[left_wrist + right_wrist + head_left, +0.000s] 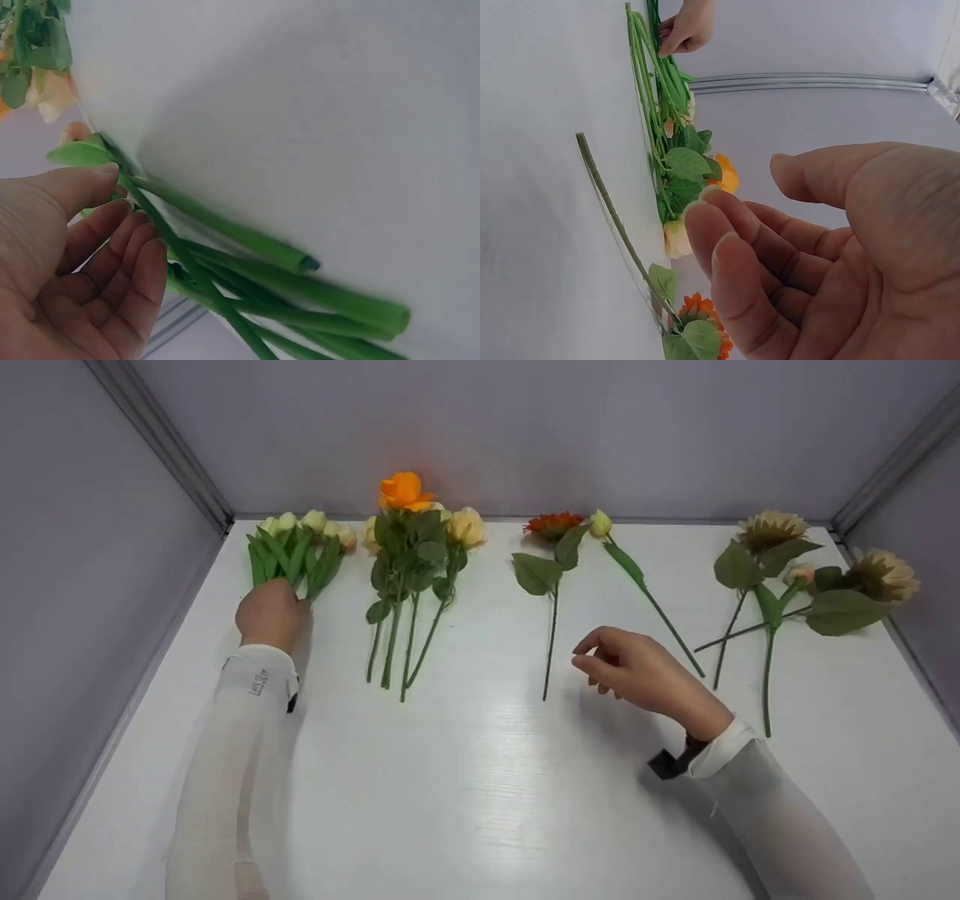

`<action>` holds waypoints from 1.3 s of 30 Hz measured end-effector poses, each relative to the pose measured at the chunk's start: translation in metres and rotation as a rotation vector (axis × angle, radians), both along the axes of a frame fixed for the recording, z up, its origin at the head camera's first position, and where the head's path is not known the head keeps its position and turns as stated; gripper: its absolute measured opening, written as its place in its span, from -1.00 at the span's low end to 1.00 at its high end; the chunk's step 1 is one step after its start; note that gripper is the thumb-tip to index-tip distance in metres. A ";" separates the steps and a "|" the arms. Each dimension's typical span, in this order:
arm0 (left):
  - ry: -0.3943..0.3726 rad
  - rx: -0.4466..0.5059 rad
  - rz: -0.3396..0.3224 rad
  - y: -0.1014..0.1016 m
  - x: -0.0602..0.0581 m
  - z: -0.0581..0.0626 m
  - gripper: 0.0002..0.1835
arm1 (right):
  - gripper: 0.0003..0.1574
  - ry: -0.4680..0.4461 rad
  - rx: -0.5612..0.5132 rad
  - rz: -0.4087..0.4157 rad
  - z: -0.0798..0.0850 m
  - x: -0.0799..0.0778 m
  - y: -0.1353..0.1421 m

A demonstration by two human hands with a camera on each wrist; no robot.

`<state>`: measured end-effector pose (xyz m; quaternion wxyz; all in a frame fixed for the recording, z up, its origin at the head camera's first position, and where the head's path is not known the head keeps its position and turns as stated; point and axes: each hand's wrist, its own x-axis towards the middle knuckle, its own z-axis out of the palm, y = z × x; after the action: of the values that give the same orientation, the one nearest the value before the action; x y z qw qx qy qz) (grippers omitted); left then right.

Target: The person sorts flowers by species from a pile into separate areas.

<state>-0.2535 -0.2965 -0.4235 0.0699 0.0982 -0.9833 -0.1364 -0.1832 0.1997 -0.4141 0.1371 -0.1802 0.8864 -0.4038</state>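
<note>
At the left of the head view, my left hand [271, 615] is at a bunch of pale tulips [296, 556]. In the left wrist view its thumb and forefinger pinch a green tulip stem [161, 225], which crosses over several other tulip stems [330, 296]. The tulip heads are mostly out of that view. My right hand [637, 671] hovers over the table with loosely bent fingers and holds nothing. Nearest to it are a red-orange flower [553, 526] with a brown stem and a single yellow-green tulip [600, 523].
Several roses, one orange [405, 491] and others pale peach [466, 528], lie between the hands. Toward the right lie two beige sunflowers [772, 531] and a pinkish tulip [799, 576], their stems crossing. Grey panels [525, 435] wall the white table [420, 795] at the back and sides.
</note>
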 end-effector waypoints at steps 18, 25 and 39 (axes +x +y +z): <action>0.212 0.310 -0.221 0.087 0.015 0.058 -0.66 | -0.62 0.127 -0.101 -0.333 0.024 -0.019 0.069; 0.372 0.258 -0.526 0.164 0.043 0.070 -0.79 | -0.58 0.176 -0.088 -0.441 0.027 -0.024 0.089; 0.225 0.161 -0.929 0.303 0.063 0.018 -0.81 | -0.68 0.190 0.255 -0.436 -0.019 -0.047 0.100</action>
<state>-0.1906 0.0066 -0.4054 0.0996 -0.3615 -0.8958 -0.2385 -0.2302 0.2997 -0.4336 -0.0153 -0.0034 0.9569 -0.2899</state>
